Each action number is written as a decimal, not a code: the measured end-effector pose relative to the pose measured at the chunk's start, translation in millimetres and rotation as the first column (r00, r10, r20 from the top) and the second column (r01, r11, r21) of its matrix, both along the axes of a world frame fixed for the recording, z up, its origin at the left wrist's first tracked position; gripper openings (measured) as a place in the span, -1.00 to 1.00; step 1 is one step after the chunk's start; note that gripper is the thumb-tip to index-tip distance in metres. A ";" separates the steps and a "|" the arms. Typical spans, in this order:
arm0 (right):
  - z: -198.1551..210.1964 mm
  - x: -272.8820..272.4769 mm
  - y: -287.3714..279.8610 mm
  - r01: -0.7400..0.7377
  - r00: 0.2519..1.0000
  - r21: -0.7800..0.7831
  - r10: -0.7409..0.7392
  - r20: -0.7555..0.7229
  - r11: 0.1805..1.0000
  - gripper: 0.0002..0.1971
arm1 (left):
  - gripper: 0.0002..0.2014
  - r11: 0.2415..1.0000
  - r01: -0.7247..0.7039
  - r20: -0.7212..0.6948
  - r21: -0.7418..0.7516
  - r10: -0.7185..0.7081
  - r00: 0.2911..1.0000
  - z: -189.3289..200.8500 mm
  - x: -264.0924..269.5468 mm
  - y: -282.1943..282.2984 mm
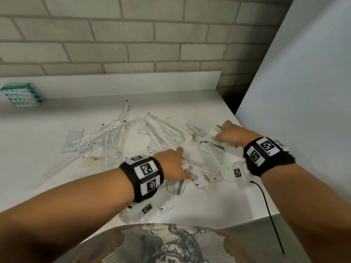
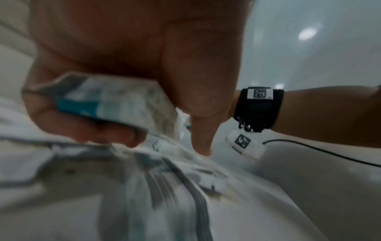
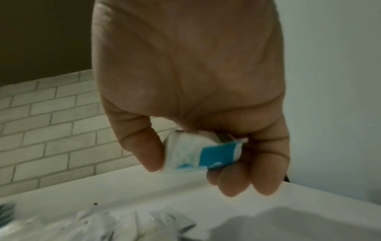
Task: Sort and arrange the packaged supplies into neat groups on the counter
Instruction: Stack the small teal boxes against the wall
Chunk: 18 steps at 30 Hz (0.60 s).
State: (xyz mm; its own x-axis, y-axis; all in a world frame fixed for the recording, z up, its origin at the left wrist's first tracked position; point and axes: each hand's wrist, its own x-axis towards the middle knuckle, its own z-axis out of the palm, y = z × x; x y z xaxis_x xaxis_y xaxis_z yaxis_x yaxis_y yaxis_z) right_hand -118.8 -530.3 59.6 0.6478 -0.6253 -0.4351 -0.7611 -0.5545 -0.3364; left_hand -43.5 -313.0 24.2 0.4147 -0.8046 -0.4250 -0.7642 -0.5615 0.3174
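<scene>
On the white table (image 1: 47,149), clear and white packets (image 1: 167,137) lie scattered in a loose pile, and a neat stack of teal packets (image 1: 21,96) sits apart at the far left by the back ledge. Over the pile's near side, the left hand (image 1: 173,164) curls its fingers round a white-and-blue packet (image 2: 107,101). At the pile's far right, the right hand (image 1: 228,134) pinches a small white-and-blue sachet (image 3: 206,153) between thumb and fingers, by a pale panel (image 1: 303,92).
</scene>
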 end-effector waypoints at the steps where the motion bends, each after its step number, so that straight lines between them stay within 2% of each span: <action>1: -2.8 -4.0 -0.8 -0.001 0.999 0.003 0.001 -0.043 1.000 -0.44 | -0.05 0.999 0.009 0.027 0.045 -0.010 1.000 -4.3 -4.8 -1.7; 4: -17.4 -12.9 3.7 -0.019 0.993 0.011 0.020 -0.119 1.000 -0.37 | -0.12 0.999 -0.016 0.090 0.052 0.011 0.996 -11.8 -9.3 -2.5; 7: -34.5 -17.1 16.2 -0.076 0.991 -0.051 0.070 -0.117 0.996 -0.30 | -0.19 0.999 -0.001 0.134 0.051 -0.006 0.991 -8.5 -5.7 -1.4; 10: -40.9 -13.6 29.4 -0.219 0.976 -0.123 0.217 -0.026 0.968 -0.34 | -0.30 0.999 -0.017 0.100 0.028 0.014 0.995 -4.7 1.5 2.6; 12: -34.9 -9.0 34.6 -0.315 0.947 -0.050 0.317 0.058 0.948 -0.41 | -0.35 0.998 -0.051 0.062 -0.021 0.052 0.997 -3.0 9.0 9.0; 14: -27.7 -4.4 30.2 -0.329 0.935 -0.004 0.326 0.140 0.944 -0.51 | -0.37 0.992 -0.096 0.032 -0.076 0.099 0.995 -1.1 17.4 18.0; 16: -23.9 0.5 20.9 -0.275 0.944 -0.125 0.293 0.154 0.953 -0.60 | -0.37 0.984 -0.131 0.008 -0.118 0.133 0.991 1.5 25.8 27.9; 18: -26.4 4.3 13.2 -0.264 0.957 -0.253 0.285 0.050 0.931 -0.64 | -0.36 0.975 -0.167 -0.010 -0.145 0.168 0.986 3.6 33.5 38.4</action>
